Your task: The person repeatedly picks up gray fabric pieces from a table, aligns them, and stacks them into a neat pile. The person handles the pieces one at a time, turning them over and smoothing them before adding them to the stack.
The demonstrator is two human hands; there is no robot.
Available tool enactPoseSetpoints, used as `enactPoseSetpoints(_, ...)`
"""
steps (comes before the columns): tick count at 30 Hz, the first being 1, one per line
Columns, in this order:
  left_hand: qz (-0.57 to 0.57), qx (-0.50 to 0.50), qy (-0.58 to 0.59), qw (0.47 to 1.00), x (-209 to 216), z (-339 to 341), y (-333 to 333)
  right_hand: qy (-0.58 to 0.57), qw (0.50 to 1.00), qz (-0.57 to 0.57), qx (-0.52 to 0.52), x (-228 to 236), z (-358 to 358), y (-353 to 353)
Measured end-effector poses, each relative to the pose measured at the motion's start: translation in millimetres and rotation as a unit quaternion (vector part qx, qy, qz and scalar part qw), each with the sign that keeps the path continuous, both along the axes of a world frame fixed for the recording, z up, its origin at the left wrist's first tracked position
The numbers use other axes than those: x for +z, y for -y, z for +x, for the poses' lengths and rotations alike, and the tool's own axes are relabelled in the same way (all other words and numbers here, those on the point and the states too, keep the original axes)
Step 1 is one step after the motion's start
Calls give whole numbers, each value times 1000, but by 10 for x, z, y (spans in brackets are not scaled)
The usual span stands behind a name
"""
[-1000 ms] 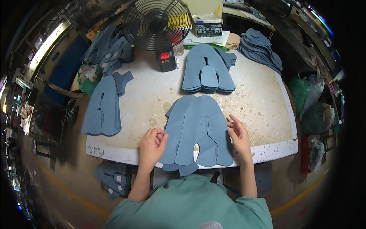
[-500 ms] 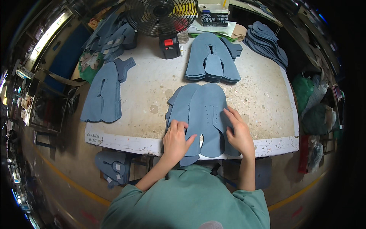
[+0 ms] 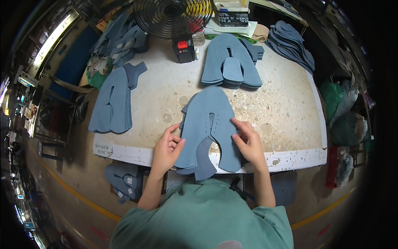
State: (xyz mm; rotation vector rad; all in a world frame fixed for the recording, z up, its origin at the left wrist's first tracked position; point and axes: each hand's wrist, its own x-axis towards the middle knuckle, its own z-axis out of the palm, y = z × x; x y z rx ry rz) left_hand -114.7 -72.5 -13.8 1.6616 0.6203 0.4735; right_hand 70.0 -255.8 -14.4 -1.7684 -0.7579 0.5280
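A stack of blue-grey shoe upper pieces [image 3: 197, 120] lies in front of me at the table's near edge. Its top piece is arch-shaped, with a slit and small punched holes down the middle. Between its two legs, a textured curved piece [image 3: 204, 157] shows from underneath and pokes past the edge. At the stack's left side is my left hand [image 3: 168, 148], thumb and forefinger apart, the other fingers loosely bent. My right hand [image 3: 249, 143] rests against the right side, thumb and forefinger spread along the outline. Neither hand visibly grips a piece.
More stacks of upper pieces lie at the left [image 3: 112, 101], far middle [image 3: 226, 62] and far right [image 3: 290, 45]. A black fan [image 3: 176, 16] on a battery base [image 3: 183, 50] stands at the back. A box [image 3: 232, 16] is behind. Cut pieces [image 3: 124, 180] sit below the table's left front.
Two pieces that lay side by side now show as one arch-shaped piece on top. My left hand has moved off the pieces to their left side; my right hand has shifted slightly left.
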Motion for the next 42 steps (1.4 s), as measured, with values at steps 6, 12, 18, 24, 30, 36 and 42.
enactPoseSetpoints(6,3,-9,-49,999,-154,-59,-19,5,1000,15,-15,-231,39,56)
enactPoseSetpoints(12,189,27,-92,977,-150,-43,18,65,993,37,-91,-132,-140,86)
enactPoseSetpoints(18,204,16,-61,977,-127,33,34,-178,972,145,-49,-59,-97,78)
enactPoseSetpoints(24,1,-43,-18,999,49,46,112,-140,988,67,15,0,-83,19)
enactPoseSetpoints(30,-117,-205,-12,972,408,76,140,308,936,-126,114,480,245,7)
enactPoseSetpoints(36,55,-231,25,971,831,294,-18,392,899,-70,182,1194,758,-200)
enactPoseSetpoints(42,180,-133,190,956,657,1257,-719,320,939,124,13,1069,1680,-629)
